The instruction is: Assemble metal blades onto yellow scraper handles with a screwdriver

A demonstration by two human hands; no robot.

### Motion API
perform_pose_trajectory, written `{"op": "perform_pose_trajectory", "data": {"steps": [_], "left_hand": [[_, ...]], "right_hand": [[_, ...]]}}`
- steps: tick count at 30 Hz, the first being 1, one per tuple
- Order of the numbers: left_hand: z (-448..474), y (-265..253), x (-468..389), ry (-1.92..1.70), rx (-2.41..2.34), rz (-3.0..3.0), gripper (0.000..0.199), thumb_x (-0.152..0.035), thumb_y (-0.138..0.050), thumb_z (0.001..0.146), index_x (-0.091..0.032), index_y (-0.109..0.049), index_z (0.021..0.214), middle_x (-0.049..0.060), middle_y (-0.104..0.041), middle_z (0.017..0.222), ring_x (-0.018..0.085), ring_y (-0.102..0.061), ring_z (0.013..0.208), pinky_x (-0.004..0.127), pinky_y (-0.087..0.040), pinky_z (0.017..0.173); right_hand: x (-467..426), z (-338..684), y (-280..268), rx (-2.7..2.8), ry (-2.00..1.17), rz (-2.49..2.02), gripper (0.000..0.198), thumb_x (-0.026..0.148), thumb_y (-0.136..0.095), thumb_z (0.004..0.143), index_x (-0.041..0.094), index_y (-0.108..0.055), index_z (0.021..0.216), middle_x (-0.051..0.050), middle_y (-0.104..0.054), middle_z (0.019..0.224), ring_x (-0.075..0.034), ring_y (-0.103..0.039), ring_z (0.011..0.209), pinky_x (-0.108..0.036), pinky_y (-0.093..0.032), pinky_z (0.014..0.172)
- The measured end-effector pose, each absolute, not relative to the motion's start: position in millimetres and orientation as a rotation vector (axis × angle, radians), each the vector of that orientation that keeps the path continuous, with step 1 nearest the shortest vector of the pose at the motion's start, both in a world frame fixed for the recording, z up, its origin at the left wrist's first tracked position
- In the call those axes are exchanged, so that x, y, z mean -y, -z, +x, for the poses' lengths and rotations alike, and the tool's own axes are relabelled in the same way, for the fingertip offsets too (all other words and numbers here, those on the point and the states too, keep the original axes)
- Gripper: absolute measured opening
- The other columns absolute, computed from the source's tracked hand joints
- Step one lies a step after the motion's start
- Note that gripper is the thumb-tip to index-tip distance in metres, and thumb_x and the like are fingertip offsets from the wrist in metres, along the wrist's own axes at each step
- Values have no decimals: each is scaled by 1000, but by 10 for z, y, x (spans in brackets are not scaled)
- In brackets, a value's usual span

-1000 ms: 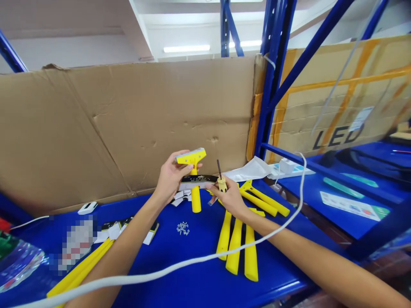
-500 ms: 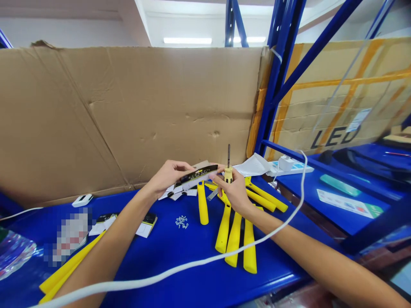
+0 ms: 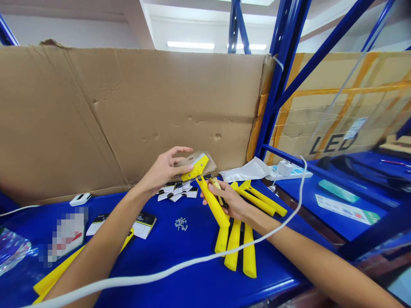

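A yellow scraper [image 3: 212, 201] is held slanting over the table, its wide head up and its handle pointing down to the right. My left hand [image 3: 165, 169] is closed on the head, thumb across the front. Around the head shows a clear plastic piece [image 3: 210, 161]. My right hand [image 3: 229, 196] wraps the upper handle and also keeps a screwdriver [image 3: 215, 184] with a pale handle against it. Below lie several more yellow scrapers [image 3: 236, 252]. Black-and-white cards [image 3: 175, 194] are piled behind, and small screws [image 3: 181, 224] lie in a loose heap.
A white cable [image 3: 180, 270] crosses low in front of me. More cards [image 3: 146, 223] and yellow handles [image 3: 61, 269] are partly behind my left forearm. Cardboard [image 3: 173, 102] walls the back; a blue rack post [image 3: 272, 94] and a power strip [image 3: 295, 168] stand right.
The card that my left hand held is out of it. A yellow scraper has come up off the table into both hands. The upright screwdriver has tilted in my right hand.
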State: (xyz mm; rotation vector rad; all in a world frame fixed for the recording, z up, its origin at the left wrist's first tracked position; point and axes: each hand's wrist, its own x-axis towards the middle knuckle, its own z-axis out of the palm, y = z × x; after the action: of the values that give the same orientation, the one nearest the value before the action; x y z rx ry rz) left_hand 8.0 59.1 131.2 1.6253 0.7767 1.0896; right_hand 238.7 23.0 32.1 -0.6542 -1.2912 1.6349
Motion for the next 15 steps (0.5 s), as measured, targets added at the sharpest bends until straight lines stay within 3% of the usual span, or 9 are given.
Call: {"op": "perform_pose_trajectory", "data": {"steps": [3,5,8,11,15], "left_hand": [[-16,-1440,-518,-937,-641,1763,35,-25,-95,74,-23,-86,108,15,-83,100,31,-81,86,40,-65,71],[-51,-1533,-451,-922,-580,1878,17,-22,-95,70,-23,-86,84,15,-82,94,36,-80,90,48,-67,75],[-77,-1642,-379,-969,-581,1977,17,-13,-94,62,-23,-81,64,16,-80,96,38,-79,93,53,-66,80],[-106,-1667,-393,-880,-585,2152,8,-21,-84,77,-23,-83,68,15,-76,112,36,-73,109,57,-59,101],[-106,-1565,-468,-779,-585,2358,28,-40,-64,98,-23,-85,90,12,-64,146,37,-52,146,60,-39,124]], "right_hand": [[-209,2425,-347,1388,-1692,-683,55,62,-93,72,19,-69,96,-3,-74,73,-9,-54,46,-18,-26,34],[-208,2431,-326,1439,-1716,-725,56,58,-97,64,18,-70,93,-2,-72,71,-11,-58,50,-18,-29,37],[-204,2398,-278,1433,-1663,-781,57,50,-102,55,20,-72,94,0,-69,75,-15,-66,62,-23,-46,52],[-188,2350,-266,1508,-1399,-838,49,47,-100,60,20,-72,90,4,-61,74,-12,-55,63,-27,-44,60],[-192,2316,-269,1555,-920,-877,41,43,-98,68,20,-68,84,4,-56,76,-13,-46,68,-28,-35,63]]}}
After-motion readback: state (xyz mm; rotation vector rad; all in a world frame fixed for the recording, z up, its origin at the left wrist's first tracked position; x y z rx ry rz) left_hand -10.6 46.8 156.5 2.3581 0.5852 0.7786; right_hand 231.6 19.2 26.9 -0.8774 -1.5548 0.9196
